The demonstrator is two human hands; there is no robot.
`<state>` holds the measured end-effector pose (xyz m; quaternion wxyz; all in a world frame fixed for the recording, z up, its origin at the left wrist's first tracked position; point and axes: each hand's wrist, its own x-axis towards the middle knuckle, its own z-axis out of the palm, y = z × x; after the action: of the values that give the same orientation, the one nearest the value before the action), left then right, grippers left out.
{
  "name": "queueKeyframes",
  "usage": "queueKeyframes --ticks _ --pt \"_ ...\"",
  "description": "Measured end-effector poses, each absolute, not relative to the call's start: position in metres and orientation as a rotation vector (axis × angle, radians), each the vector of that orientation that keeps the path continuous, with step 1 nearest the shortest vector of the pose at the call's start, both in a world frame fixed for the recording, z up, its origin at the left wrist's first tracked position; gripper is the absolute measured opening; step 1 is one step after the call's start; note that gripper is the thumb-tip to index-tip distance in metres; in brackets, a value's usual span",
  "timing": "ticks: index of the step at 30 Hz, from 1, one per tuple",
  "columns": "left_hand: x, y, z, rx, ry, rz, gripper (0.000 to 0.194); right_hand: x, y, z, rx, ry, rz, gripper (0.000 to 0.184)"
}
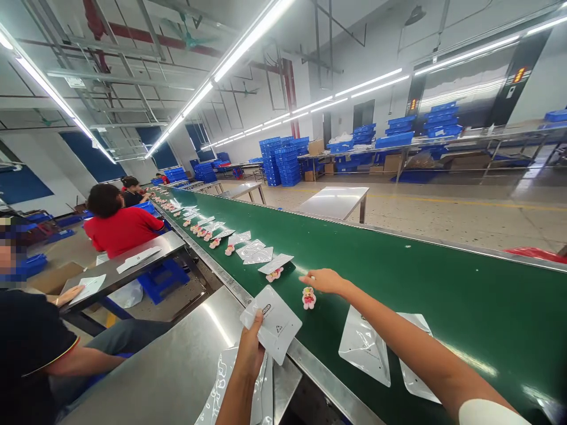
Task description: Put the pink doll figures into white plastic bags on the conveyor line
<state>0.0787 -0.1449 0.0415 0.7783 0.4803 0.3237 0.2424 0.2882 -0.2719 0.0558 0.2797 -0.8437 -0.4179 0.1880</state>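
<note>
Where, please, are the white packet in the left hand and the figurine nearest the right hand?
White packet (278, 326): head view, middle of its printed face.
Figurine (309, 299): head view, middle of its body.

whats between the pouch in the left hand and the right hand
In the head view, a small pink figure is on the green belt between the held pouch and the right hand.

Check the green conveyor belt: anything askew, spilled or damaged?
Mildly askew: just left of the right hand, a flat white plastic pouch seems propped on a small pink toy figure, partly hiding it. A tiny pale speck marks the belt's far side. No spill or damage visible.
</note>
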Motion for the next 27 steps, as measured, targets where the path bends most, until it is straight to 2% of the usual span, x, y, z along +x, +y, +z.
queueKeyframes --ticks 4,7,10,12,15,18,23,27 --pt "0.069 -0.156 0.035 1.119 0.588 0.412 0.046 0.284 -0.271 0.031 -2.322 -1.197 0.649 0.039" --pt "0.068 -0.167 0.028 1.228 0.514 0.365 0.047 0.265 -0.269 0.026 -2.288 -1.280 0.573 0.049" --pt "0.068 -0.173 0.027 1.343 0.448 0.337 0.043 0.250 -0.281 0.046 -2.206 -1.332 0.519 0.059" --pt "0.068 -0.176 0.030 1.488 0.395 0.330 0.037 0.243 -0.296 0.072 -2.036 -1.350 0.531 0.055" --pt "0.067 -0.181 0.039 1.719 0.384 0.313 0.030 0.235 -0.320 0.116 -1.791 -1.429 0.463 0.039" --pt "0.068 -0.186 0.043 1.839 0.387 0.307 0.028 0.226 -0.335 0.145 -1.788 -1.657 0.358 0.031" --pt "0.070 -0.198 0.037 1.916 0.299 0.207 0.025 0.211 -0.339 0.147 -1.980 -2.039 0.377 0.024" --pt "0.071 -0.204 0.040 1.768 0.233 0.162 0.035 0.200 -0.338 0.136 -2.010 -1.841 0.205 0.020"
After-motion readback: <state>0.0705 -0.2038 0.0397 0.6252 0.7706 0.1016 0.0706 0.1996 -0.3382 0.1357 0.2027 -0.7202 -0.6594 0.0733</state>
